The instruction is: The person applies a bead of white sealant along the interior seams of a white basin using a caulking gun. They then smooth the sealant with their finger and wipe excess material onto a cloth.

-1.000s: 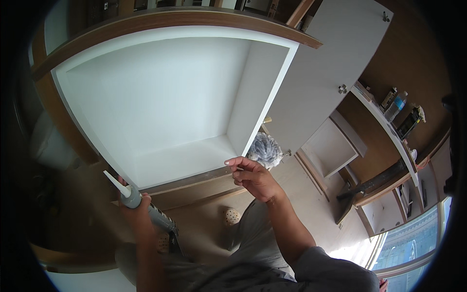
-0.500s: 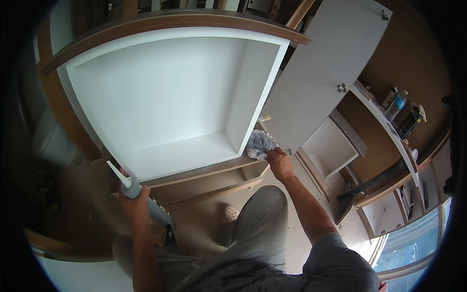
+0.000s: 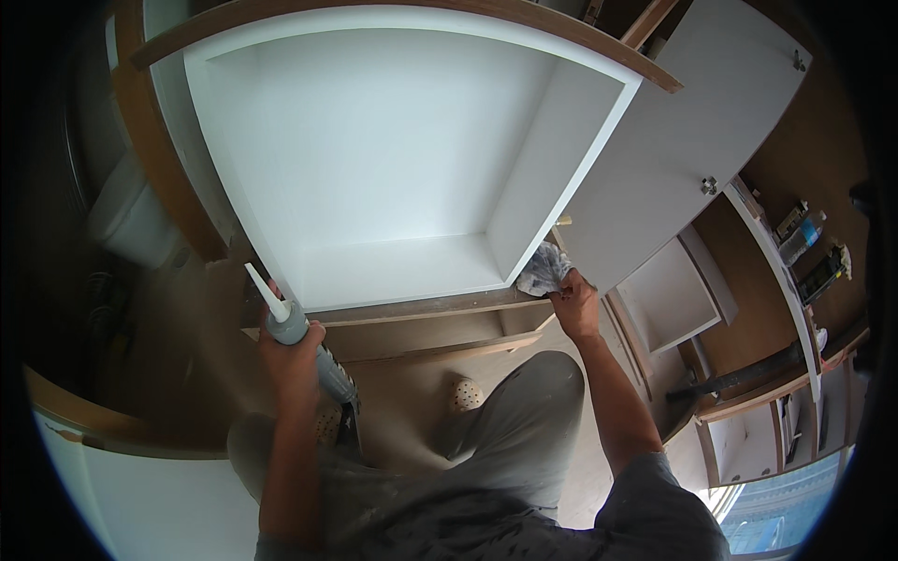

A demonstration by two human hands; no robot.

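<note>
grey trousers (image 3: 519, 425), dusted with pale smudges, fill the lower middle, one knee bent up between the person's bare forearms. the left hand (image 3: 292, 360) is closed around the front of a grey caulking gun (image 3: 335, 376), thumb across the collar, the body sloping down toward the legs; how the far fingers sit beneath it cannot be told. its long white nozzle (image 3: 268, 294) tilts up and to the left, close to the lower left corner of a white cabinet box. a cream shoe (image 3: 466, 395) with dark holes shows on the floor between the arms. farther out, the right hand (image 3: 575, 307) pinches the near edge of a crumpled grey and white cloth (image 3: 543, 268) between thumb and fingers; the cloth lies just beside the box's lower right corner, at the end of a worn wooden ledge (image 3: 430, 307). above that ledge stands the open-fronted white cabinet box (image 3: 374, 178), a brown wooden strip (image 3: 561, 33) running along its upper edge. to its right a pale grey door panel (image 3: 692, 131) leans at a slant, bearing metal hinges (image 3: 709, 185). beyond, a clear bottle (image 3: 803, 238) with a blue label rests on a narrow shelf (image 3: 772, 245).
</note>
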